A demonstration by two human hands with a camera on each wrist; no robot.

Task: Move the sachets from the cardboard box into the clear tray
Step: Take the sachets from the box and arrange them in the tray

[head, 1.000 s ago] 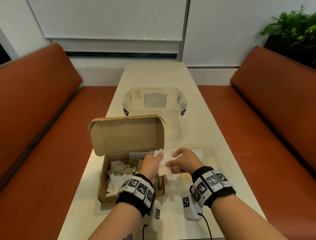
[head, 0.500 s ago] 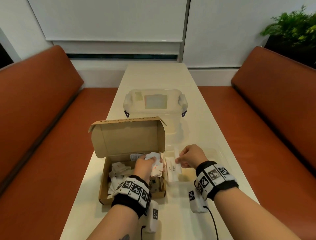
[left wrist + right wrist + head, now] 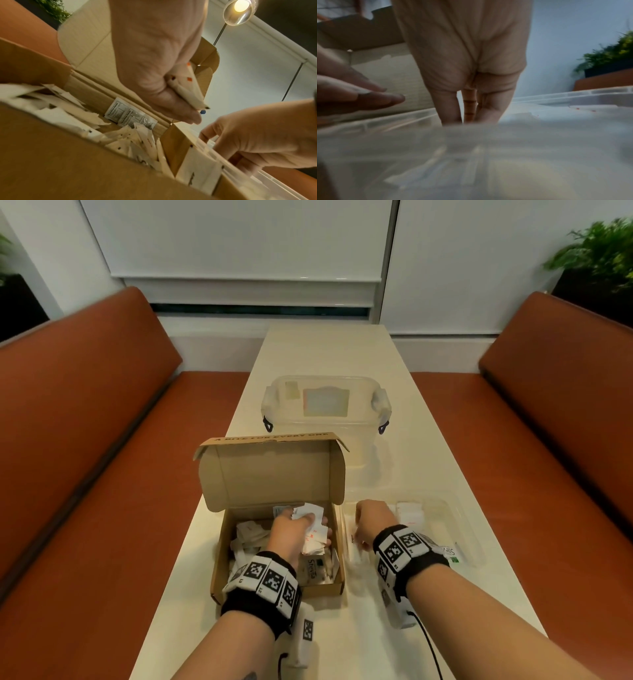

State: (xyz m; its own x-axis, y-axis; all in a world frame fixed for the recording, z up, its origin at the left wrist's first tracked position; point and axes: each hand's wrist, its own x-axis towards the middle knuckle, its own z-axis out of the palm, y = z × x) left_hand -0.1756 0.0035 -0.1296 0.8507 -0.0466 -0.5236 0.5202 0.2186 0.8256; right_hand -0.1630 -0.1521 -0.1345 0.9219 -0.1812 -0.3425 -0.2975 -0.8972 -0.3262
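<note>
The cardboard box stood open on the table, with its lid upright at the far side, and I take it as the landmark. Over the right part of the box, the left hand was closed around a small bundle of sachets, white with red marks; the left wrist view showed the thumb and fingers pinching them. Many loose sachets lay inside the box below this hand.

Just to the right of the box stood the clear tray, touching or almost touching its wall. The right hand was inside the tray near the box side, fingers pointing down; I could not tell if it grasped something. Some white sachets already lay in the tray, to the right of this hand.

Behind the box stood a clear lidded container.
</note>
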